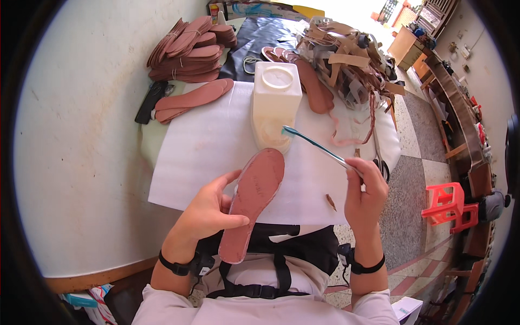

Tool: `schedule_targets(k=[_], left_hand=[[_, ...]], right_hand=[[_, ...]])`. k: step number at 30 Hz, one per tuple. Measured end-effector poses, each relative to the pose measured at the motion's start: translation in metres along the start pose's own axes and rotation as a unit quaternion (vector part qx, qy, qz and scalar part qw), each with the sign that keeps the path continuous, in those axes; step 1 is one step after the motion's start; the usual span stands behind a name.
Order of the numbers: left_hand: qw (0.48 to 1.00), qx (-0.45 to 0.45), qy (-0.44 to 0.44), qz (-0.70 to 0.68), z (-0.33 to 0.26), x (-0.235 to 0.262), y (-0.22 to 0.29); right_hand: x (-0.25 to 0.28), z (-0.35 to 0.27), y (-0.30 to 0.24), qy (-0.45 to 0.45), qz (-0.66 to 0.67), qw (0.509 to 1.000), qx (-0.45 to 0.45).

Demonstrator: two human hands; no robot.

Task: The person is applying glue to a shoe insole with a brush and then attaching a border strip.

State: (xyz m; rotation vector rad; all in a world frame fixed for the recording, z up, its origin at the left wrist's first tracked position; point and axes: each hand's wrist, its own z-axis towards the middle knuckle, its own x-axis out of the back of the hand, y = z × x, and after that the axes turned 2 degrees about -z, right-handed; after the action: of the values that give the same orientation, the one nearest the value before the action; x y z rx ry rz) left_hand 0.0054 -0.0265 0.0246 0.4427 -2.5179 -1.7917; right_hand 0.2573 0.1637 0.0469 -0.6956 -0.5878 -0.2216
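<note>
A reddish-brown shoe insole (253, 187) is held upright by my left hand (214, 208), thumb across its face and the fingers behind it. My right hand (367, 189) pinches the handle of a toothbrush (319, 147), whose bristle end points left. That end hovers at the front of a white plastic container (277, 97), which has an opening low on its near side. Just below the opening is the insole's rounded top end. Whether the bristles touch the container, I cannot tell.
Bundled insoles (189, 46) are stacked at the far left, with loose insoles (192, 100) nearer. A heap of leather scraps (349, 59) lies far right. Black-handled scissors (382, 165) rest at the right edge of the white sheet (195, 162). A red stool (447, 203) stands on the floor.
</note>
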Motion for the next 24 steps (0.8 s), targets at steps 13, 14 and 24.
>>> schedule_targets(k=[13,14,24], left_hand=[[0.999,0.004,-0.008,-0.047,0.003,0.002,-0.005],[0.999,0.003,-0.010,-0.048,0.003,0.002,-0.004],[0.999,0.007,-0.004,-0.043,0.002,0.002,-0.005]], right_hand=[[-0.026,0.013,0.019,-0.020,-0.017,1.000,0.017],[-0.026,0.011,0.021,-0.021,-0.015,1.000,0.014],[-0.022,0.003,0.029,-0.039,0.015,0.998,-0.055]])
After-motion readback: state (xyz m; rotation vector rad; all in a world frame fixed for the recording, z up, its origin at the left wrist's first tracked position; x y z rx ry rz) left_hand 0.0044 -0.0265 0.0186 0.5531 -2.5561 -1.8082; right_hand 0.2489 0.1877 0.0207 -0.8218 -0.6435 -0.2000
